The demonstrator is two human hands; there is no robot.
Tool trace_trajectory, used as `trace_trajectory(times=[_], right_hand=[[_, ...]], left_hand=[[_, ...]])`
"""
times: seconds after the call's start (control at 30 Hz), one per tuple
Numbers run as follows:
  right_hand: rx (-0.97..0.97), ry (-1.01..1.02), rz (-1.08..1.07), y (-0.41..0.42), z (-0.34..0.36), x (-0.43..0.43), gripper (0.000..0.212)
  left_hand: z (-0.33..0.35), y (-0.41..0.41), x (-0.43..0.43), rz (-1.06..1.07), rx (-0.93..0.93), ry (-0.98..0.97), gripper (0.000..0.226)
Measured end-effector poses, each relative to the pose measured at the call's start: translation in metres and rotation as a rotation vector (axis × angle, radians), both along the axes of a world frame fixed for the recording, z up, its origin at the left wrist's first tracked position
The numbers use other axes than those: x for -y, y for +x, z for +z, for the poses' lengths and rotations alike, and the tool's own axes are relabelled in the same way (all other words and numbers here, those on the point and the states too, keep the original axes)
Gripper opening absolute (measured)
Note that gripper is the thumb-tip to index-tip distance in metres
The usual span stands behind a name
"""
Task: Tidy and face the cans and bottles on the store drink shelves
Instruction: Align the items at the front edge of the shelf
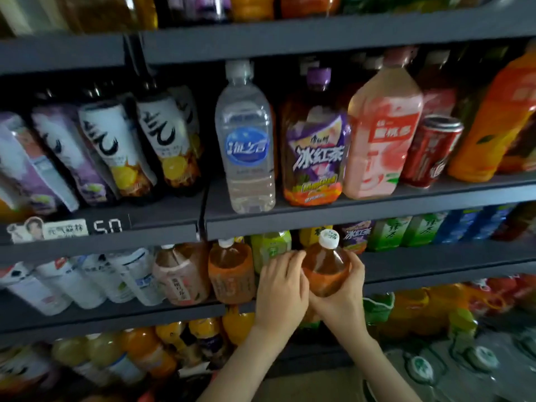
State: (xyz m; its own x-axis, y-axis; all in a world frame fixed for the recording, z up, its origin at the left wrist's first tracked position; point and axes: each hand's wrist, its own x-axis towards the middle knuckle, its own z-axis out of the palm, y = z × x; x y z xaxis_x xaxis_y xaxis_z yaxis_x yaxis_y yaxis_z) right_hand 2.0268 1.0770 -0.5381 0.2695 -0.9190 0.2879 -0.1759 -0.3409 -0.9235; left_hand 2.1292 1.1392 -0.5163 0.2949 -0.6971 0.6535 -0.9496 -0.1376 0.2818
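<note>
The step in hand is facing one bottle on the third shelf down; both hands are on the amber tea bottle [324, 268], a clear plastic one with a white screw cap and an orange label. The left hand [282, 288] grips its left shoulder, back of the hand to the camera and fingers curled onto the plastic. The right hand [345, 294] cups it from the right and below, thumb lying up the side; so both are clamped on the same bottle. It sits upright at the front of the dark grey metal shelf [449, 265], just beside a matching orange-labelled tea bottle [230, 274] on its left; a green-labelled plastic bottle [271, 248] stands behind the gap between them. The hands cover its base, so I cannot tell whether it rests on the shelf or is held just clear of it.

By my reading the label is not yet squared to the aisle: only an orange band shows and no print can be made out. The next move would call for a small twist about the upright axis until the printed face looks outward, then setting it flush with its twin at the shelf lip; the grip should stay low and light, since thin plastic dents and the neighbours stand close enough to be knocked. On the shelf above, a red drinks can [429, 152] sits among far larger bottles; that looks like a later job.
</note>
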Motion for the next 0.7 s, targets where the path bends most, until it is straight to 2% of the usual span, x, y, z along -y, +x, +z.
trace_trajectory(times=[0.3, 0.37, 0.47, 0.53, 0.6, 0.63, 0.7], right_hand=[[0.018, 0.031, -0.025, -0.040, 0.110, -0.017, 0.104], [0.013, 0.032, -0.020, -0.044, 0.126, -0.016, 0.104], [0.026, 0.043, -0.026, -0.049, 0.144, -0.014, 0.106], [0.050, 0.044, -0.039, -0.047, 0.152, -0.013, 0.106], [0.078, 0.034, -0.056, -0.042, 0.156, -0.014, 0.104], [0.090, 0.021, -0.066, -0.039, 0.157, -0.015, 0.103], [0.121, -0.007, -0.078, -0.033, 0.156, -0.019, 0.101]], left_hand=[[0.109, -0.028, -0.015, -0.125, -0.064, -0.067, 0.032], [0.131, -0.024, -0.011, -0.080, -0.133, -0.163, 0.037], [0.157, 0.003, -0.003, 0.144, -0.233, -0.313, 0.057], [0.168, 0.030, 0.010, 0.278, -0.364, -0.305, 0.084], [0.172, 0.050, 0.024, 0.289, -0.640, -0.239, 0.105], [0.172, 0.055, 0.031, 0.254, -0.755, -0.222, 0.108], [0.171, 0.059, 0.040, 0.200, -0.819, -0.249, 0.101]])
